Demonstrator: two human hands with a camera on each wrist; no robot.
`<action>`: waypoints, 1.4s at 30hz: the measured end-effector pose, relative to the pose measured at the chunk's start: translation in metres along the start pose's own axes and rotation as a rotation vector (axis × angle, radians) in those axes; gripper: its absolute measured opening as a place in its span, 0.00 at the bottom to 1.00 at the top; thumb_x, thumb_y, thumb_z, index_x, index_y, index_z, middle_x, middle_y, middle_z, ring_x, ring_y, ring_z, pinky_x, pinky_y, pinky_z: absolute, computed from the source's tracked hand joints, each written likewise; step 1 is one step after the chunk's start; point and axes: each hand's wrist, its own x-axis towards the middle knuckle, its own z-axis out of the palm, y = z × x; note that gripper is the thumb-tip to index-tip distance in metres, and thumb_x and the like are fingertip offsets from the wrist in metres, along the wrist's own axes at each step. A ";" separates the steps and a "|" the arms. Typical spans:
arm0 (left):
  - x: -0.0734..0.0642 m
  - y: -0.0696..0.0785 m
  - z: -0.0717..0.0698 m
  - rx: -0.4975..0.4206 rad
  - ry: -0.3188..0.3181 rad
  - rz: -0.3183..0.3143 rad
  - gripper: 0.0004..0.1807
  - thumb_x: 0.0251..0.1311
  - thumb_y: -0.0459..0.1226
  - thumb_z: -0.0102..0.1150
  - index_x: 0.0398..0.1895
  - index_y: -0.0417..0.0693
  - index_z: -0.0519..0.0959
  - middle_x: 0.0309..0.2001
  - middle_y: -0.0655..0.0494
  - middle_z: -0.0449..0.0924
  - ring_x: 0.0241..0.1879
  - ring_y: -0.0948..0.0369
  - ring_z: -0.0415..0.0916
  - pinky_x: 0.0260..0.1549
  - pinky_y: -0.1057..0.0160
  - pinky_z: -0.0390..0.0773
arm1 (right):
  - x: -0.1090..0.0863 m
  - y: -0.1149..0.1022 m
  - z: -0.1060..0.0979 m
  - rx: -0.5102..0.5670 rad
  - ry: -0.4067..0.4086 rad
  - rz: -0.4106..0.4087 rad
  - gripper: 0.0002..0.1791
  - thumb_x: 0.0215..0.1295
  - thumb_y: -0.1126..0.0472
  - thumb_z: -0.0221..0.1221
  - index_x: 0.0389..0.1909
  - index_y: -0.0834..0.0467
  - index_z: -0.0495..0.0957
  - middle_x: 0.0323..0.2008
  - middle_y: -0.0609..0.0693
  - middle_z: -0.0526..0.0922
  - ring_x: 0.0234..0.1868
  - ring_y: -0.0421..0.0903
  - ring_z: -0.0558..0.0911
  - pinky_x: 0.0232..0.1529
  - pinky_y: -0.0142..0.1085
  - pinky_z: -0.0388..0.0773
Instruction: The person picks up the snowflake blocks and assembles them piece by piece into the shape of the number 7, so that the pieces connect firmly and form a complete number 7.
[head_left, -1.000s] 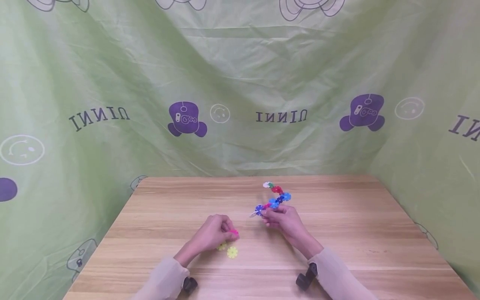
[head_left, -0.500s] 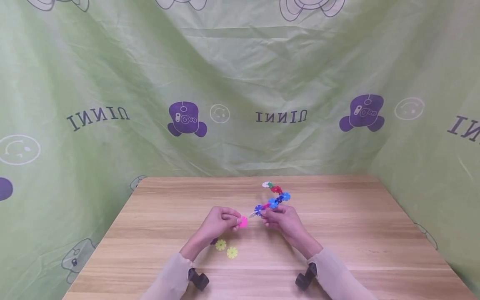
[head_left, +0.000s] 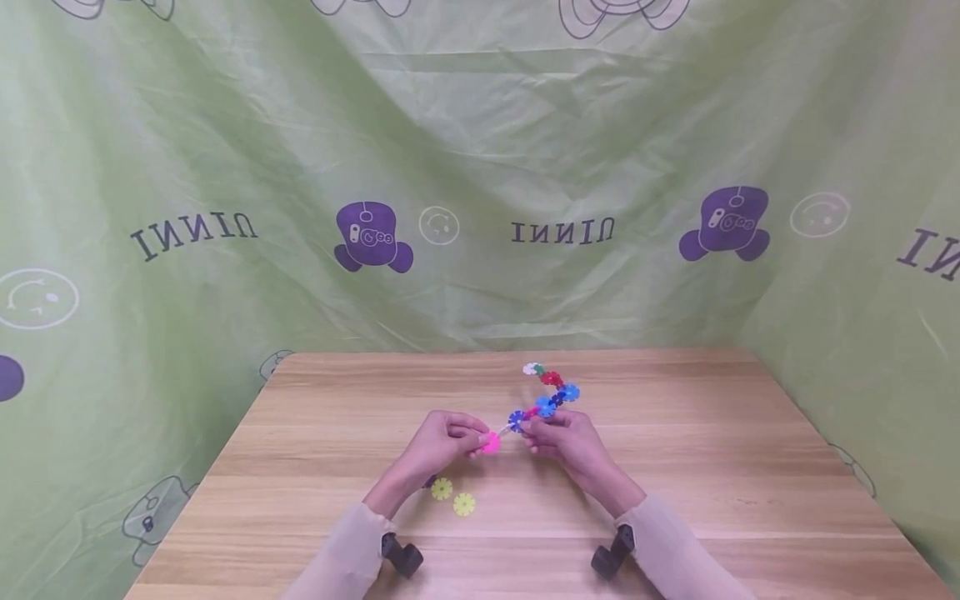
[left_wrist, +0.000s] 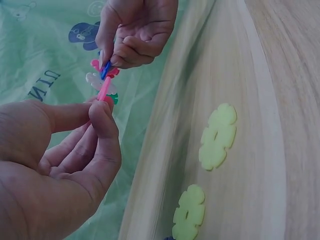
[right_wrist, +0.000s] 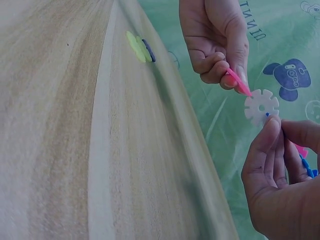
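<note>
My left hand (head_left: 444, 443) pinches a pink snowflake disc (head_left: 491, 442) between thumb and fingertips. The disc's edge meets the white notched disc (right_wrist: 261, 107) at the near end of a chain of linked discs. My right hand (head_left: 568, 442) pinches that chain by the dark blue disc (head_left: 517, 421) beside the white one. From there the chain curves up and back through pink, light blue (head_left: 546, 406), red (head_left: 551, 378) and green to another white disc (head_left: 532, 368). In the left wrist view the pink disc stands edge-on, and my fingers cover part of it.
Two yellow discs (head_left: 464, 504) (left_wrist: 218, 137) lie on the wooden table (head_left: 712, 467) in front of my left hand. A dark disc (head_left: 430, 482) lies beside them, partly hidden by the left wrist. A green printed cloth (head_left: 480, 292) hangs behind the table.
My left hand has carried the pink disc up from near the yellow discs and rightward to the white end of the chain. The right hand and chain have stayed almost still.
</note>
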 end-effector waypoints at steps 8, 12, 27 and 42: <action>0.003 0.001 0.005 0.015 -0.010 0.006 0.11 0.65 0.30 0.65 0.49 0.35 0.86 0.38 0.46 0.92 0.35 0.55 0.89 0.42 0.53 0.90 | 0.002 0.000 -0.001 -0.024 0.005 0.014 0.14 0.71 0.67 0.64 0.53 0.71 0.81 0.39 0.55 0.93 0.39 0.45 0.91 0.44 0.33 0.89; 0.003 0.001 0.005 0.030 -0.011 0.003 0.11 0.64 0.29 0.64 0.48 0.36 0.86 0.39 0.46 0.92 0.38 0.52 0.90 0.41 0.54 0.90 | 0.003 -0.002 -0.001 -0.040 0.010 0.010 0.16 0.71 0.68 0.63 0.54 0.72 0.80 0.36 0.51 0.92 0.37 0.44 0.90 0.42 0.33 0.89; 0.006 0.003 0.014 0.005 0.046 0.022 0.10 0.61 0.29 0.66 0.45 0.36 0.87 0.38 0.45 0.93 0.37 0.52 0.90 0.40 0.55 0.89 | 0.001 -0.002 0.003 -0.013 0.066 0.023 0.11 0.69 0.69 0.63 0.48 0.72 0.83 0.30 0.49 0.91 0.32 0.42 0.88 0.36 0.29 0.86; 0.002 -0.003 0.013 -0.052 0.045 -0.012 0.10 0.66 0.34 0.68 0.49 0.41 0.87 0.39 0.48 0.93 0.39 0.53 0.89 0.44 0.59 0.87 | -0.001 0.007 0.006 -0.036 -0.120 -0.038 0.08 0.68 0.66 0.67 0.44 0.65 0.85 0.38 0.51 0.93 0.41 0.46 0.91 0.48 0.38 0.90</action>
